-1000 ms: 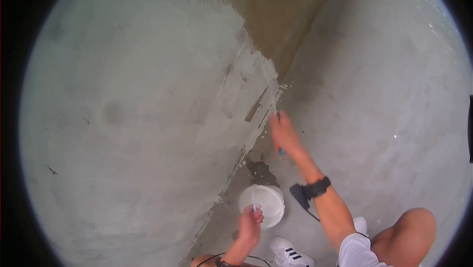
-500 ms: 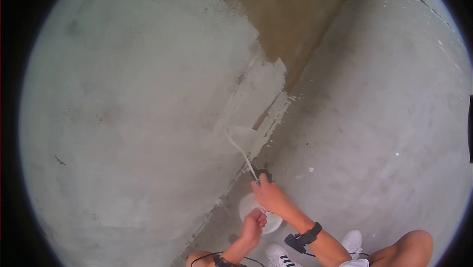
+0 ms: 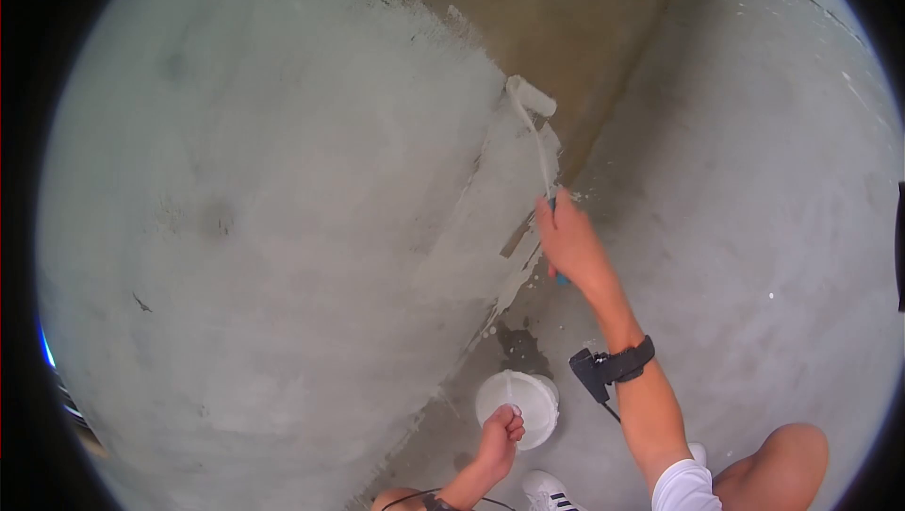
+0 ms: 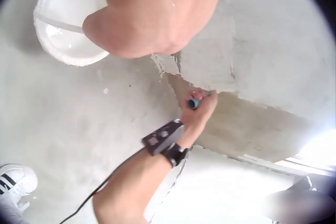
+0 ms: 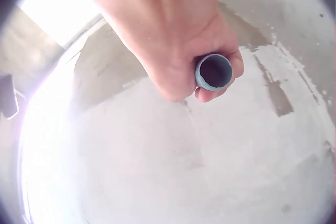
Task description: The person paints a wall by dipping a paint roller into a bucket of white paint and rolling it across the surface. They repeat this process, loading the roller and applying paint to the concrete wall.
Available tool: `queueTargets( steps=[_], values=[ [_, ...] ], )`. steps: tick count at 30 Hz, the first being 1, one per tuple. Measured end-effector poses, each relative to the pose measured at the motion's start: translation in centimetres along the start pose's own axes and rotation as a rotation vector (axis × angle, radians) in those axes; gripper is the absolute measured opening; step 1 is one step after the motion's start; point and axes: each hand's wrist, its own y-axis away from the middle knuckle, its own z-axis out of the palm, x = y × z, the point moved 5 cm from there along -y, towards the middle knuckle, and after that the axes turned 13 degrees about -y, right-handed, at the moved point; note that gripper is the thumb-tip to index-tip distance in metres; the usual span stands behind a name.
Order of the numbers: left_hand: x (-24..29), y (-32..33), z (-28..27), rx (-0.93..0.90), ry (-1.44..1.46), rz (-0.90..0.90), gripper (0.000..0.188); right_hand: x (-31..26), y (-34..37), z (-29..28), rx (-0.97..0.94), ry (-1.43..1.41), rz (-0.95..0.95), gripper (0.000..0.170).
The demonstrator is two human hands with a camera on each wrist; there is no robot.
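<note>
In the head view my right hand [image 3: 573, 242] grips the blue handle of a paint roller [image 3: 535, 96]. The white roller head lies at the border between the pale coating [image 3: 283, 228] and the bare brown wall [image 3: 556, 11]. Looking from the right wrist, the open end of the hollow handle [image 5: 226, 82] pokes out of the curled fingers. My left hand [image 3: 500, 437] holds the white strap handle [image 4: 60, 24] of a white bucket [image 3: 553, 403]. Whitish paint coats the bucket's inside.
Grey floor [image 3: 735, 228] spreads to the right of the diagonal wall joint. A dark wet patch [image 3: 520, 346] lies just beyond the bucket, and paint drips dot the joint. A white shoe [image 3: 547, 490] stands close to the bucket. Cables trail from the wrist cameras.
My right hand came back toward the bucket, drawing the roller down the wall, then reached out again up to the coating's edge. The left hand keeps its hold on the bucket handle.
</note>
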Motion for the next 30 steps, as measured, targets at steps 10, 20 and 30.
queueTargets(
  steps=[10,20,30],
  values=[
    [0.3,0.3,0.9,-0.022,0.009,-0.032,0.016,8.2,10.2,7.7,-0.115,0.163,0.093,0.036],
    [0.4,0.7,0.3,-0.035,0.019,-0.046,0.016,4.6,6.5,6.9,-0.117,0.094,0.124,0.035],
    [-0.2,0.4,0.3,-0.051,0.032,-0.073,0.012,3.3,5.3,6.4,-0.054,0.099,0.123,0.033]
  ],
)
